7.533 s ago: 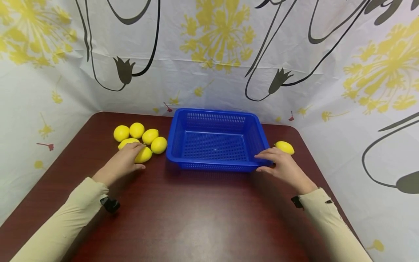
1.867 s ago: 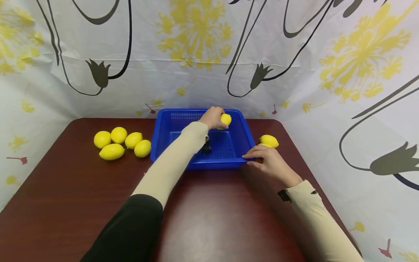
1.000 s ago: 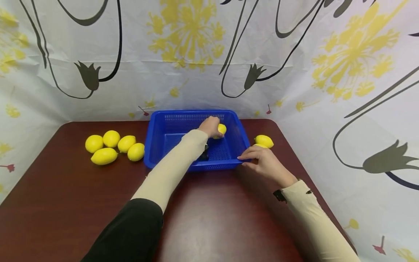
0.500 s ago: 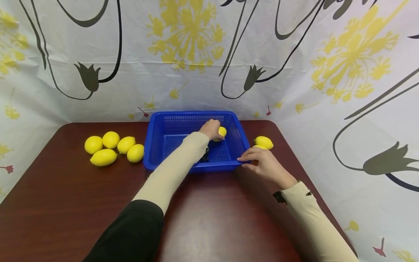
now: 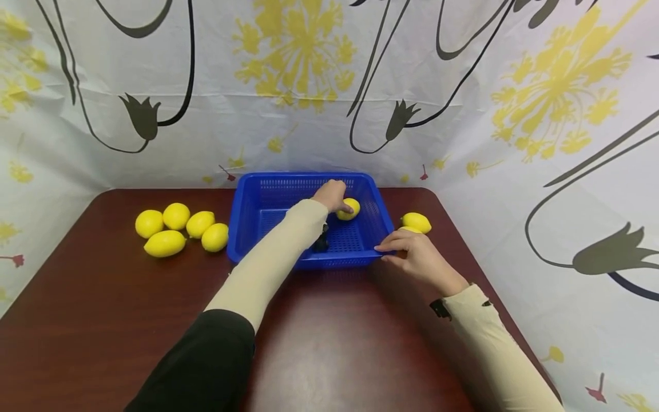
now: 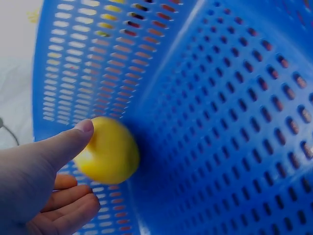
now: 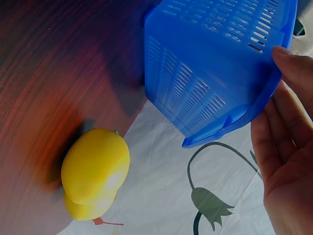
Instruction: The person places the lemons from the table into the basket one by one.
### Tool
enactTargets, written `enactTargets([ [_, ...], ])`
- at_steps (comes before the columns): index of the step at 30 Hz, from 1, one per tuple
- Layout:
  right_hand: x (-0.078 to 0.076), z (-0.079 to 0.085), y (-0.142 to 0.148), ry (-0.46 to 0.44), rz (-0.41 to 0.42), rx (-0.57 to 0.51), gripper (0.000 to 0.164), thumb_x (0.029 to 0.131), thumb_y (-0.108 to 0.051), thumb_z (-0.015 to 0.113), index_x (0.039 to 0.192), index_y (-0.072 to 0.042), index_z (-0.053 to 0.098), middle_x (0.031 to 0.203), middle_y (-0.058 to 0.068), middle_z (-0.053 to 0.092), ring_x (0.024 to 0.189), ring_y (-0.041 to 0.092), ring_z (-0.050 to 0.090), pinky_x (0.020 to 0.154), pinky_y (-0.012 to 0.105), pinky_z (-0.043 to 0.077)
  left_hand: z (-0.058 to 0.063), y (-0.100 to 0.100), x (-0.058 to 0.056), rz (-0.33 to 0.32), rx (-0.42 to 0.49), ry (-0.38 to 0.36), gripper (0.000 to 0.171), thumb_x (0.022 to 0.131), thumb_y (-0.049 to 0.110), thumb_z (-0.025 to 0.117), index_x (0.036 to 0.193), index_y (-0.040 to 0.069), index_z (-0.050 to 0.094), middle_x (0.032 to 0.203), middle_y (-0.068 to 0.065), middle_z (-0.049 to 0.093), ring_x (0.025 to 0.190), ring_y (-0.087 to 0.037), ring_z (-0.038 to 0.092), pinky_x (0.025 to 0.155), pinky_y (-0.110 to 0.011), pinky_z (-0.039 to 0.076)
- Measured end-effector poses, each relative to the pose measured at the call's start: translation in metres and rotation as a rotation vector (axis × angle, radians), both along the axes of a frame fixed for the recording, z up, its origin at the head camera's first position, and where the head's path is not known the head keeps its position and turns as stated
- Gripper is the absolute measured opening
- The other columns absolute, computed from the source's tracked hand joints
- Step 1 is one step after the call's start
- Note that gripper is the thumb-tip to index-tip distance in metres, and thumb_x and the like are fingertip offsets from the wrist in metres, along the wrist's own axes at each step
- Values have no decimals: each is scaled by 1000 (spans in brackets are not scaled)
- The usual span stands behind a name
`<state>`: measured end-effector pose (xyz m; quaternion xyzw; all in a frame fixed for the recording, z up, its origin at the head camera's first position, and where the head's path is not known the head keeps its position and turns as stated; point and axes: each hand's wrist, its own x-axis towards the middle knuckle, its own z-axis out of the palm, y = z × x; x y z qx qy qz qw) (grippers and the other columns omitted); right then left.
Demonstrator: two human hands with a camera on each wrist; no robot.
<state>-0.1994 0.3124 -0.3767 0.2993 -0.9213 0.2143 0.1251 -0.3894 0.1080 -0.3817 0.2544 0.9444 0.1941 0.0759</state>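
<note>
A blue plastic basket (image 5: 268, 217) with perforated walls stands on the table. Inside it, toward the far right corner, lies a yellow lemon (image 5: 350, 209). My left hand (image 5: 331, 196) reaches into the basket beside this lemon. In the left wrist view the thumb touches the lemon (image 6: 110, 152), while the other fingers (image 6: 73, 203) sit apart from it, loosely bent. At the basket's near right corner my right hand (image 5: 419, 257) pinches the rim, thumb on one side and fingers on the other, as the right wrist view shows.
Several lemons (image 5: 165, 244) lie grouped on the dark red table (image 5: 128, 320), left of the basket. Two more lemons (image 7: 95, 166) are close together to its right, partly hidden by my right hand in the head view. A patterned white cloth (image 5: 288, 137) hangs behind.
My left hand has carried a lemon from the left group into the basket and lowered it. In the last half second its fingers have loosened from the lemon. My right hand stays at the rim.
</note>
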Motion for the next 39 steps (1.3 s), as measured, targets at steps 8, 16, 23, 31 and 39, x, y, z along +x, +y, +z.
enactTargets([
  [8,1,2,-3,-7,-2,4,26,79,-6,81,103,-15,79,100,-2,73,95,14,66,78,33,58,40,-27,-3,-28,-16,5,49,87,36,76,118,0,64,117,-15,66,107,-29,63,93,-40,53],
  [16,1,4,-3,-9,-10,12,26,79,-5,81,103,-15,79,101,-1,74,95,15,67,79,35,58,93,-64,-8,-79,-46,-9,60,88,38,74,132,0,59,135,-16,61,123,-31,58,105,-40,48],
  [23,0,3,-4,4,0,19,25,79,-6,81,103,-14,79,101,0,74,94,17,67,80,36,58,132,-102,-8,-93,-42,-49,60,91,38,70,137,2,56,138,-17,60,125,-31,58,105,-43,49],
  [31,1,3,-4,33,-8,20,25,77,-6,82,100,-14,80,99,-1,74,92,15,67,77,35,58,139,-135,-8,-83,-47,-22,61,90,37,71,137,2,56,137,-19,60,127,-32,57,108,-43,46],
  [39,-1,1,-7,30,-10,23,26,77,-5,82,101,-15,80,99,-1,74,92,16,67,78,37,58,132,-176,-6,-41,-15,-20,58,90,32,72,136,0,57,135,-22,61,125,-33,57,108,-44,46],
])
